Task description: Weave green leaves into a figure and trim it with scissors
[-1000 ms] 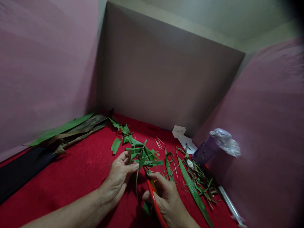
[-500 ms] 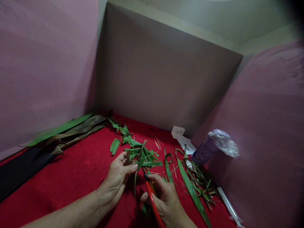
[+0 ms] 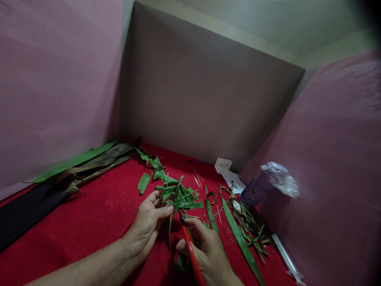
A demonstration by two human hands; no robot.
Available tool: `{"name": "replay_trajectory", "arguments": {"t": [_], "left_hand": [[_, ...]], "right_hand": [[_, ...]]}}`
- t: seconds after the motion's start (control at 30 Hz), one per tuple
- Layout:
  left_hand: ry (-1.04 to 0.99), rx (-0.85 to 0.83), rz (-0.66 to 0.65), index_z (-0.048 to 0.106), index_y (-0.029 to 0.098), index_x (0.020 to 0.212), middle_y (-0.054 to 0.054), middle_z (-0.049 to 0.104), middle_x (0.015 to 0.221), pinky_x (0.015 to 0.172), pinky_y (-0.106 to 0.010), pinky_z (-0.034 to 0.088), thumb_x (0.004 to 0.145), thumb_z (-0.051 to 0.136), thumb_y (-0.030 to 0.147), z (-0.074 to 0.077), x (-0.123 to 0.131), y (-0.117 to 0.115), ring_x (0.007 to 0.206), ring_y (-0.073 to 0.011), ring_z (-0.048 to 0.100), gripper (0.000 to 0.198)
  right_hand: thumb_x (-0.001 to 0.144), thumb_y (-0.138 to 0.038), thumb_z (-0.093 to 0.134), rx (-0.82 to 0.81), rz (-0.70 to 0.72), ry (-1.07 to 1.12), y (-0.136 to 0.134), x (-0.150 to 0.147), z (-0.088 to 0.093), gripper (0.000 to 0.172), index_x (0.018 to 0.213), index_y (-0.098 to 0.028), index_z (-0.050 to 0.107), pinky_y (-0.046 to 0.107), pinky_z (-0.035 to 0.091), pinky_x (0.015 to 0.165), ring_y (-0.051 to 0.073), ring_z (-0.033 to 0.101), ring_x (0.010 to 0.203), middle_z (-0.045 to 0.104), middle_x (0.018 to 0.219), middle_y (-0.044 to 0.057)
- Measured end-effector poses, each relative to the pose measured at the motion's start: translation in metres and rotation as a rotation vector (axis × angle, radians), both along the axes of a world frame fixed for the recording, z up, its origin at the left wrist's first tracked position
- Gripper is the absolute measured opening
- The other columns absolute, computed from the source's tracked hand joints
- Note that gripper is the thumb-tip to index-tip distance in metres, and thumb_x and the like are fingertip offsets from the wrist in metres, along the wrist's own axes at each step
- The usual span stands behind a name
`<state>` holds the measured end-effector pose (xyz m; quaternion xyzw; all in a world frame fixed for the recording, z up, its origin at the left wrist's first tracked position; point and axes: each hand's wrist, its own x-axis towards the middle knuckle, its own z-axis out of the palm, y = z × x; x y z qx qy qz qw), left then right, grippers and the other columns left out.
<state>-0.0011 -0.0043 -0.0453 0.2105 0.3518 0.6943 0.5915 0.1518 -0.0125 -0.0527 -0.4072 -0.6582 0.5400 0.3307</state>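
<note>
My left hand (image 3: 150, 216) pinches a small bundle of cut green leaves (image 3: 179, 194) tied or woven onto a thin stem, low over the red cloth. A narrow strip hangs down from the bundle below my thumb. My right hand (image 3: 205, 246) is closed round the red handle of a pair of pliers or cutters (image 3: 190, 250). The dark jaws point up at the underside of the leaves, close to my left thumb; whether they touch is hard to tell. Beyond the bundle, more cut leaves on a twig (image 3: 157, 167) lie on the cloth.
Red cloth (image 3: 104, 214) covers the surface. Long green and dried leaves (image 3: 98, 163) and a dark cloth (image 3: 35, 214) lie at left. Thin sticks (image 3: 197, 180), white papers (image 3: 233, 180), dried plant scraps (image 3: 253, 224), a purple container (image 3: 257, 188) and a syringe (image 3: 287, 254) are at right.
Almost nothing differs. My right hand and the red-handled tool have shifted very slightly to the left; my left hand keeps its hold on the leaf bundle.
</note>
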Motion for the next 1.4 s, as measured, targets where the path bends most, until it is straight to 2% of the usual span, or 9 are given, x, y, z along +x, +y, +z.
{"name": "replay_trajectory", "arguments": {"t": [0.33,0.7,1.07,1.27,1.4], "left_hand": [[0.001,0.018,-0.014,0.060,0.016,0.091,-0.004,0.069,0.083,0.063,-0.025,0.051,0.054,0.069,0.001,-0.002,-0.001,0.000,0.071,-0.0150,0.063,0.041],[0.037,0.024,-0.024,0.057,0.015,0.088,-0.003,0.067,0.081,0.061,-0.023,0.050,0.056,0.068,0.002,-0.003,-0.002,0.000,0.069,-0.0131,0.061,0.037],[0.048,0.033,-0.036,0.056,0.016,0.088,-0.002,0.066,0.081,0.058,-0.023,0.050,0.058,0.068,0.003,-0.004,-0.002,0.000,0.067,-0.0120,0.059,0.035],[0.033,0.021,0.006,0.057,0.015,0.093,-0.002,0.068,0.083,0.061,-0.021,0.049,0.054,0.067,-0.001,-0.001,-0.009,0.005,0.067,-0.0113,0.062,0.043],[0.047,-0.008,0.055,0.058,0.012,0.089,-0.002,0.069,0.080,0.060,-0.019,0.048,0.052,0.065,-0.003,0.002,-0.018,0.010,0.065,-0.0104,0.062,0.041]], "right_hand": [[0.071,-0.031,0.068,-0.011,0.000,0.045,0.001,0.000,-0.006,0.025,0.088,-0.019,0.054,0.015,0.035,0.042,0.005,0.038,0.042,0.047,0.052,-0.008],[0.069,-0.033,0.070,-0.023,0.012,0.063,0.000,0.000,-0.004,0.029,0.089,-0.017,0.055,0.014,0.035,0.041,0.006,0.042,0.043,0.050,0.052,-0.007],[0.072,-0.030,0.067,-0.008,0.030,0.032,0.000,0.001,-0.001,0.027,0.090,-0.017,0.053,0.015,0.035,0.043,0.006,0.041,0.044,0.053,0.054,-0.006],[0.073,-0.022,0.062,0.116,0.026,-0.140,0.000,0.005,0.002,0.018,0.088,-0.016,0.056,0.016,0.032,0.044,0.007,0.039,0.047,0.044,0.054,-0.008],[0.073,-0.025,0.063,0.227,0.038,-0.300,0.002,0.009,0.002,0.019,0.089,-0.016,0.058,0.018,0.028,0.045,0.007,0.033,0.049,0.041,0.054,-0.007]]}}
